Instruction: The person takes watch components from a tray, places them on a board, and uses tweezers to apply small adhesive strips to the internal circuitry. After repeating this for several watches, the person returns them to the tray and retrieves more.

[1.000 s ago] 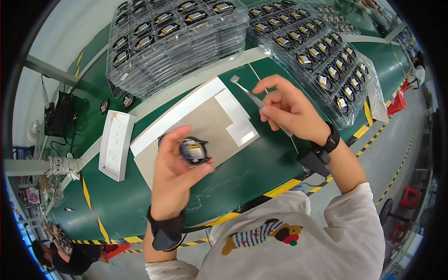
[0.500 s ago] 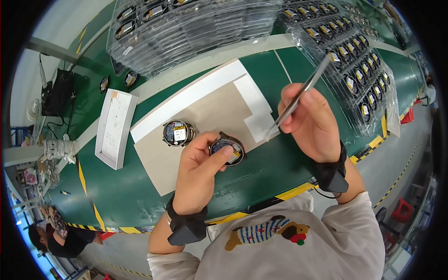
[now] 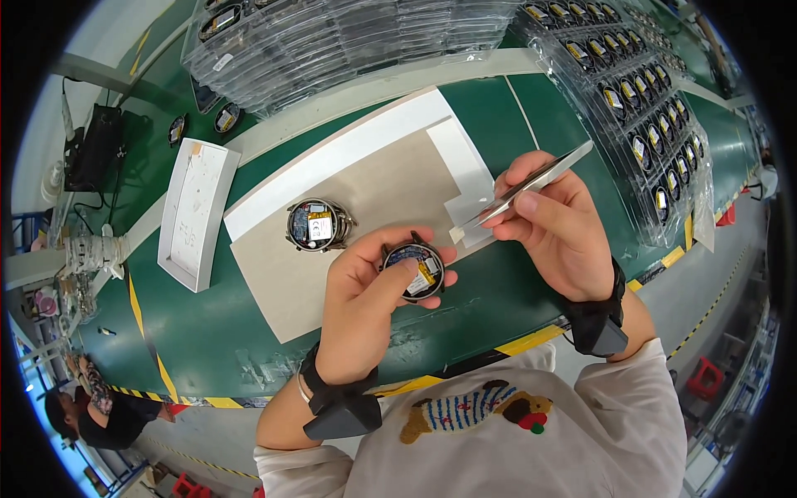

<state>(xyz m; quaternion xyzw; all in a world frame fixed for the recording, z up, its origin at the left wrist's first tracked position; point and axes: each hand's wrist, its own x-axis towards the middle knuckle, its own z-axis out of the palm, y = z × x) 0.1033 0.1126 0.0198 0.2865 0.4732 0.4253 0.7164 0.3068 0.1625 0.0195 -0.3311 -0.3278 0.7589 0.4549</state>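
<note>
My left hand [image 3: 359, 311] is closed around an open round watch case [image 3: 425, 280], its thumb lying across the circuit side where a yellow and white battery shows. In my right hand [image 3: 564, 249] are metal tweezers [image 3: 548, 172], pinched between thumb and fingers. Their points angle down to the left, and a small pale piece [image 3: 457, 235] shows at the tips, a short way above and right of the watch case. Another watch case [image 3: 319, 225], also with its inside facing up, rests on a grey-brown board [image 3: 278, 286] left of my left hand.
Behind the board rise stacked clear plastic trays [image 3: 349, 62]. More clear trays [image 3: 591, 108] with rows of watch cases stand at the right. A shallow white box [image 3: 170, 224] and two loose watch parts [image 3: 226, 117] are at the left. Yellow-black tape [image 3: 531, 341] marks the bench edge.
The tweezers have tilted flatter, and their tips have come closer to the watch case. My left thumb has shifted and more of the battery shows. The whole view has moved slightly.
</note>
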